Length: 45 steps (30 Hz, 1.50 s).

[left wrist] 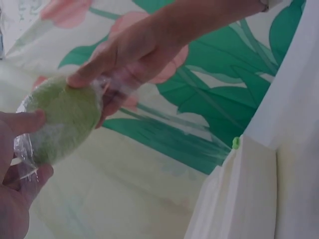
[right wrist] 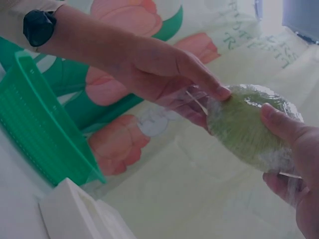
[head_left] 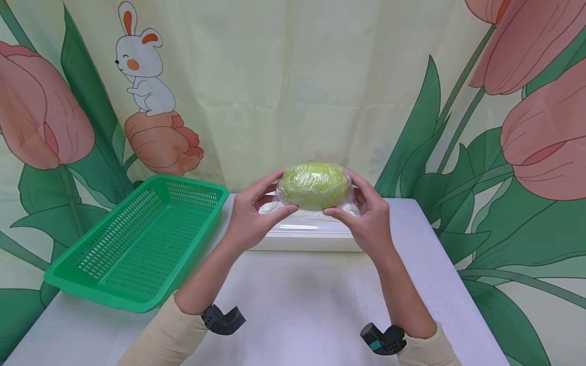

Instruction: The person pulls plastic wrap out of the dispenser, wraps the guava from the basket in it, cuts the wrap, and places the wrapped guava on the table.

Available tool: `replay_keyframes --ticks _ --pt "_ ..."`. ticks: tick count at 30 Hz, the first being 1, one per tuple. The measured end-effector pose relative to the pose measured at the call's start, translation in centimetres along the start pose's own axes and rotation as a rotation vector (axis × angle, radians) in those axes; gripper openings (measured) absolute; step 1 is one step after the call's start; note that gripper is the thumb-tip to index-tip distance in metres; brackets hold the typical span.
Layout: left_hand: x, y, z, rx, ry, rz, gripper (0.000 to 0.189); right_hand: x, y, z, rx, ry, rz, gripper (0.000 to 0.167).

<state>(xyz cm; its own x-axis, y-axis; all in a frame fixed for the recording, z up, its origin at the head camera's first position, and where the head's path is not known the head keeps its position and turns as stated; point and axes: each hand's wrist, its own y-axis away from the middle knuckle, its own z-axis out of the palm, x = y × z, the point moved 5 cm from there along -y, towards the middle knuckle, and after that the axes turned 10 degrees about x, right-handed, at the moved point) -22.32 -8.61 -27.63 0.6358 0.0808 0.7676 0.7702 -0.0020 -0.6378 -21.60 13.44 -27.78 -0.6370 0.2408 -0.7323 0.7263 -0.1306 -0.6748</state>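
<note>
An oval, light-green fruit (head_left: 314, 185), wrapped in clear plastic film, is held up between both hands above the table. The left hand (head_left: 253, 211) grips its left end, thumb on the near side and fingers behind. At the other end, the right hand (head_left: 372, 216) holds it the same way. In the left wrist view, film on the fruit (left wrist: 65, 119) looks bunched at its ends. The right wrist view shows both thumbs pressing on the wrapped fruit (right wrist: 249, 132). Behind and below the hands lies a long white box (head_left: 311, 243), its top partly hidden.
A green perforated plastic basket (head_left: 137, 254) stands at the left of the white table (head_left: 311, 305). A curtain (head_left: 293, 91) printed with tulips and a rabbit hangs right behind the table. A small green piece (left wrist: 236, 143) shows at the white box's end.
</note>
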Motion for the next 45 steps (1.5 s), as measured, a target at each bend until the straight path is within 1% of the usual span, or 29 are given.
replay_keyframes --ticks 3,4,10,13,17,19,20,22,24,26,28,31,34,35,37,39,40,42,43,45 --pt "0.0 0.0 0.0 -0.010 -0.013 0.001 0.070 -0.1 0.0 -0.1 0.003 -0.001 0.009 0.082" --pt "0.0 0.0 0.1 -0.017 -0.030 0.003 0.072 0.0 0.0 -0.1 0.004 0.000 0.015 0.081" --pt "-1.3 0.1 0.5 -0.089 -0.152 0.006 0.095 0.7 0.3 -0.2 -0.001 0.024 0.080 0.071" --pt "-1.8 0.3 0.9 -0.124 -0.144 0.012 0.098 1.1 0.4 -0.2 -0.007 0.036 0.098 0.065" --pt "-2.0 0.3 1.3 -0.153 -0.106 0.051 0.089 1.4 0.5 -0.1 -0.023 0.070 0.131 0.060" --pt "-2.1 0.2 1.4 -0.164 -0.092 0.062 0.084 1.6 0.5 0.0 -0.047 0.107 0.155 0.059" --pt "-2.1 0.2 1.4 -0.168 -0.086 0.057 0.083 1.7 0.5 0.0 -0.061 0.124 0.167 0.060" --pt "-2.3 0.2 1.5 -0.176 -0.078 0.034 0.082 1.9 0.6 0.1 -0.094 0.146 0.177 0.068" --pt "-2.6 0.2 1.5 -0.184 -0.061 -0.010 0.081 2.0 0.7 0.2 -0.122 0.151 0.166 0.081" --pt "-3.0 0.3 1.4 -0.189 -0.037 -0.072 0.080 2.1 0.8 0.3 -0.146 0.156 0.130 0.095" --pt "-3.4 0.3 1.5 -0.196 -0.025 -0.135 0.079 2.2 1.0 0.4 -0.164 0.170 0.082 0.101" --pt "-4.1 0.5 1.5 -0.215 -0.022 -0.232 0.075 2.5 1.4 0.5 -0.168 0.212 0.019 0.095" --pt "-4.5 0.7 1.5 -0.245 -0.051 -0.296 0.073 2.9 1.5 0.5 -0.152 0.222 -0.001 0.087" --pt "-4.6 0.8 1.6 -0.251 -0.055 -0.307 0.075 3.0 1.6 0.5 -0.145 0.219 -0.004 0.085" --pt "-4.7 0.8 1.6 -0.253 -0.077 -0.293 0.081 3.2 1.6 0.5 -0.142 0.216 0.006 0.083" --pt "-4.7 0.9 1.5 -0.244 -0.099 -0.250 0.087 3.3 1.7 0.5 -0.144 0.209 0.027 0.081" --pt "-4.7 1.0 1.6 -0.239 -0.110 -0.216 0.089 3.4 1.7 0.5 -0.147 0.207 0.041 0.080" --pt "-4.7 1.1 1.7 -0.223 -0.136 -0.144 0.087 3.7 1.7 0.4 -0.154 0.210 0.079 0.078" --pt "-4.7 1.2 1.7 -0.213 -0.145 -0.119 0.085 3.8 1.8 0.4 -0.162 0.215 0.103 0.077" --pt "-5.0 1.3 1.7 -0.193 -0.161 -0.091 0.079 4.2 1.9 0.5 -0.183 0.231 0.144 0.077"
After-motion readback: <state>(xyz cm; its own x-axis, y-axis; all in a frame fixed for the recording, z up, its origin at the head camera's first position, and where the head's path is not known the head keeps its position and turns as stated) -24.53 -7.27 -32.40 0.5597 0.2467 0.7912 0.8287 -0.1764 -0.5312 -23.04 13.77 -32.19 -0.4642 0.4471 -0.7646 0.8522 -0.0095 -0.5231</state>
